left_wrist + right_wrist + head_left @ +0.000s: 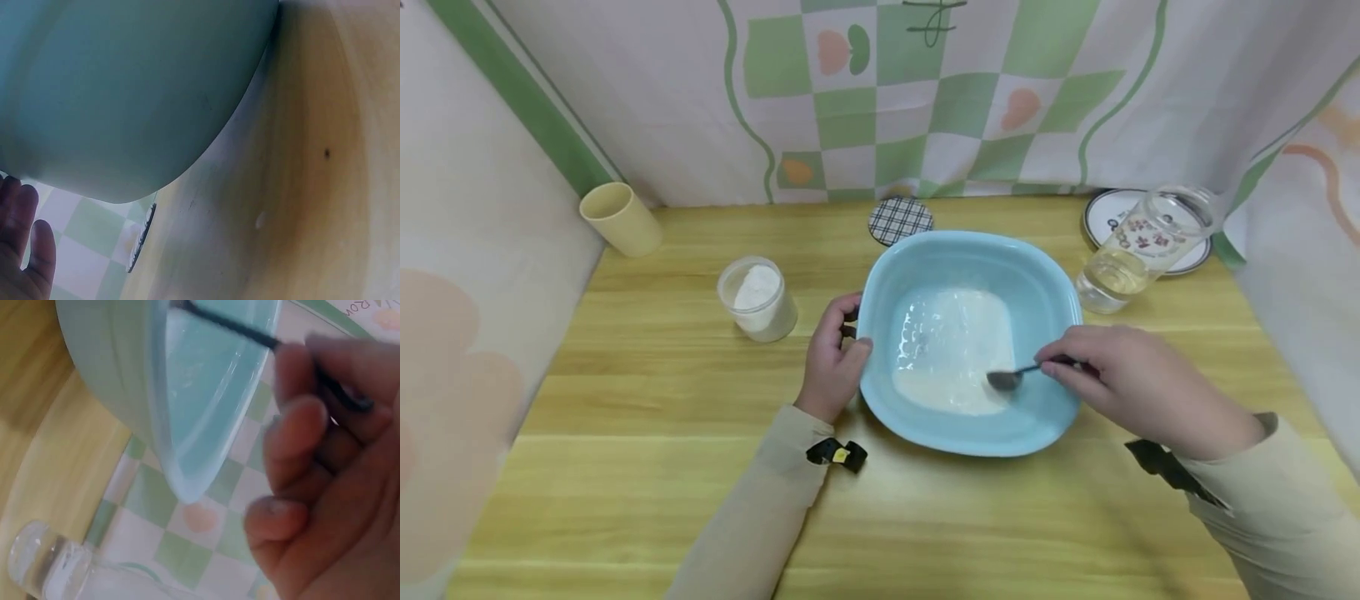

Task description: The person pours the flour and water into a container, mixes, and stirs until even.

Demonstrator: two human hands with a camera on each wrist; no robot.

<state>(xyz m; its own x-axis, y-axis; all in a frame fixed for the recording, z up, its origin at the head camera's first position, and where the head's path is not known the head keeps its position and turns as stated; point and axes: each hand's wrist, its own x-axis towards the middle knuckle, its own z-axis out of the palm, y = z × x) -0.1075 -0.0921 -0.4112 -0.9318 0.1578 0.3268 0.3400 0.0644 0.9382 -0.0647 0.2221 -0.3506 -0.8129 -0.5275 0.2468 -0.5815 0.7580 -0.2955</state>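
A light blue basin (970, 442) on the table holds a whitish, milky liquid (955, 350). At its left side my left hand (835, 358) grips it, thumb on the rim and fingers against the outer wall; in the left wrist view that hand's fingertips (42, 247) show at the basin's edge. My right hand (1120, 383) reaches over the right rim and pinches a dark spoon (1006, 380) by its handle. The spoon's bowl is down at the liquid, near the front right of the basin floor. From the right wrist, the handle (231, 324) runs between thumb and fingers.
Left of the basin stands a clear jar (760, 304) of white powder. A beige cup (620, 218) is at the back left. Behind the basin lies a checked coaster (900, 219). A glass jar (1116, 275) with clear liquid stands right, before a rimmed plate (1108, 208).
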